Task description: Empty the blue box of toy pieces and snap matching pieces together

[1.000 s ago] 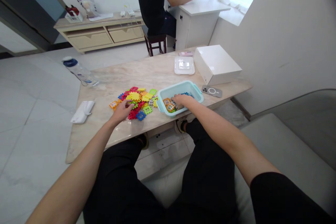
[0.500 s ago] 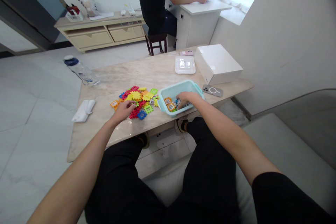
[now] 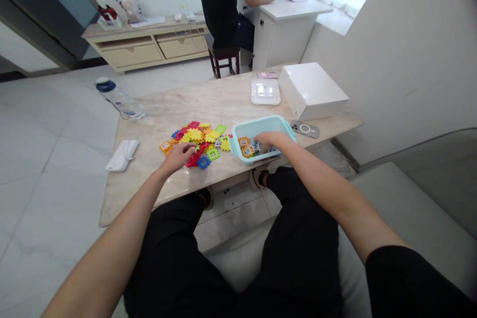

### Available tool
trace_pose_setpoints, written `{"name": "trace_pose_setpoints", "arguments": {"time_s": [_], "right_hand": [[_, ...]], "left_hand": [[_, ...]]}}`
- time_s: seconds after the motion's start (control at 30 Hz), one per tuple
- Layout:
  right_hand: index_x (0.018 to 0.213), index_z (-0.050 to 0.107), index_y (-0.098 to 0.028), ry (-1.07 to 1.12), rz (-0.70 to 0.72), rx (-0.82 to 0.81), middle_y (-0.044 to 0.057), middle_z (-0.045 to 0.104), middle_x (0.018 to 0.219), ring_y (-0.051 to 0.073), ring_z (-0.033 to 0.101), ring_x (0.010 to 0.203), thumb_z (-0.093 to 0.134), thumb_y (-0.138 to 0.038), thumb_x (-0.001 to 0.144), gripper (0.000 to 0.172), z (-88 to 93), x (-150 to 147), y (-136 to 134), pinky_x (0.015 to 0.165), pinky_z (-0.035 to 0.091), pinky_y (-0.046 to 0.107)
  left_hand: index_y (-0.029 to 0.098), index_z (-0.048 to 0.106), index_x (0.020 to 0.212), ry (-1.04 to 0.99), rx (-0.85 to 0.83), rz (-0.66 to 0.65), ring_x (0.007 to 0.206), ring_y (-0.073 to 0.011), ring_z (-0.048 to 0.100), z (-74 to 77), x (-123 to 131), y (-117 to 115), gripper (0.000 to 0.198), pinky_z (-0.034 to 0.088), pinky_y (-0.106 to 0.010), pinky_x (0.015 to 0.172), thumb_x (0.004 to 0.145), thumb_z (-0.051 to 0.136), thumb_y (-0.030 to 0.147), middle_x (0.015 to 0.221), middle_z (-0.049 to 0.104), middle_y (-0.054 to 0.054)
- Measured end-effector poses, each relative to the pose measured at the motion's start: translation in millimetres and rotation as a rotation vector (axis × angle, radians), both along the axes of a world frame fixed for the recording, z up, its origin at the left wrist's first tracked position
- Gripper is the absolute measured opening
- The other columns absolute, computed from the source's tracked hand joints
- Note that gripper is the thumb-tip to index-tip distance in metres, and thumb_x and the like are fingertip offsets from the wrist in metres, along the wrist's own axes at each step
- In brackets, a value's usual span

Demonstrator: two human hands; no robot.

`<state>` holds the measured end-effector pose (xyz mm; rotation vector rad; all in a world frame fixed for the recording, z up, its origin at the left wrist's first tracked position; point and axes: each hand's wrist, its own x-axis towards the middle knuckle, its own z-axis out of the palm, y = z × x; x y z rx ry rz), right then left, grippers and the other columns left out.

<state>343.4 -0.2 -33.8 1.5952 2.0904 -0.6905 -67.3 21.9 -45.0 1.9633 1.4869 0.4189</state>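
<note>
On the table lies a heap of toothed plastic building blocks (image 3: 196,134) in red, yellow, green, blue and orange. My left hand (image 3: 180,155) rests at the heap's near left side, its fingers loosely bent and apart over the pieces, by a green one. A light blue plastic bin (image 3: 241,126) stands to the right of the heap. Inside it are orange block pieces with white window-like grids (image 3: 247,150), plus some blue and white ones. My right hand (image 3: 269,140) reaches down into the bin over these pieces, fingers apart; its fingertips are partly hidden.
Right of the bin lies a grey phone (image 3: 304,128). Behind are a white box (image 3: 315,90), a clear plastic container (image 3: 265,92) and a pink phone-like item (image 3: 267,75). A water bottle (image 3: 121,100) and tissue pack (image 3: 122,155) lie left. Another person (image 3: 221,5) sits beyond.
The view has shifted slightly, so the table things sit a little further right. My right hand has moved slightly within the bin. My left hand stays at the heap.
</note>
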Motion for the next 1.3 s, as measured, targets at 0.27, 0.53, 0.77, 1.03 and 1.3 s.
{"name": "trace_pose_setpoints", "arguments": {"time_s": [0.27, 0.53, 0.77, 1.03, 1.3], "right_hand": [[0.152, 0.072, -0.022, 0.044, 0.001, 0.014, 0.014, 0.075, 0.149, 0.034, 0.077, 0.127, 0.096, -0.028, 0.077, 0.079, 8.1, 11.2, -2.8, 0.096, 0.063, 0.034], [0.141, 0.078, -0.021, 0.011, -0.038, 0.034, 0.014, 0.082, 0.136, 0.034, 0.081, 0.116, 0.097, -0.025, 0.075, 0.069, 11.5, 6.0, -6.5, 0.091, 0.064, 0.034], [0.146, 0.076, -0.025, 0.064, -0.042, 0.047, 0.012, 0.079, 0.143, 0.034, 0.080, 0.121, 0.096, -0.021, 0.075, 0.074, 2.6, 1.8, -3.9, 0.094, 0.063, 0.033], [0.141, 0.079, -0.024, 0.104, -0.029, 0.080, 0.012, 0.082, 0.136, 0.031, 0.081, 0.114, 0.093, -0.027, 0.083, 0.060, 7.1, -2.1, 0.1, 0.090, 0.062, 0.031], [0.140, 0.078, -0.022, 0.127, -0.059, 0.157, 0.012, 0.082, 0.136, 0.031, 0.079, 0.117, 0.092, -0.028, 0.087, 0.056, 4.5, 12.0, 4.4, 0.097, 0.060, 0.033]], "left_hand": [[0.015, 0.084, 0.118, -0.003, -0.024, 0.009, 0.088, -0.0288, 0.074, 1.7, 0.9, -2.4, 0.058, 0.056, -0.037, 0.080, 0.088, 0.058, 0.058, 0.099, 0.084, -0.009], [0.016, 0.085, 0.118, -0.018, -0.032, -0.003, 0.081, -0.0283, 0.071, 5.7, 3.1, -5.7, 0.058, 0.055, -0.036, 0.071, 0.087, 0.060, 0.058, 0.091, 0.082, -0.008], [0.016, 0.086, 0.116, 0.017, -0.012, -0.011, 0.081, -0.0273, 0.070, 7.1, 3.2, -4.1, 0.058, 0.055, -0.035, 0.071, 0.087, 0.059, 0.059, 0.095, 0.082, -0.009], [0.016, 0.086, 0.116, -0.003, -0.031, -0.010, 0.081, -0.0287, 0.071, 6.3, 4.8, -3.4, 0.057, 0.056, -0.036, 0.071, 0.086, 0.059, 0.057, 0.090, 0.082, -0.009], [0.018, 0.086, 0.111, -0.006, 0.002, -0.022, 0.093, -0.0304, 0.074, 1.8, 3.5, -1.3, 0.051, 0.058, -0.039, 0.086, 0.088, 0.059, 0.054, 0.102, 0.085, -0.010]]}}
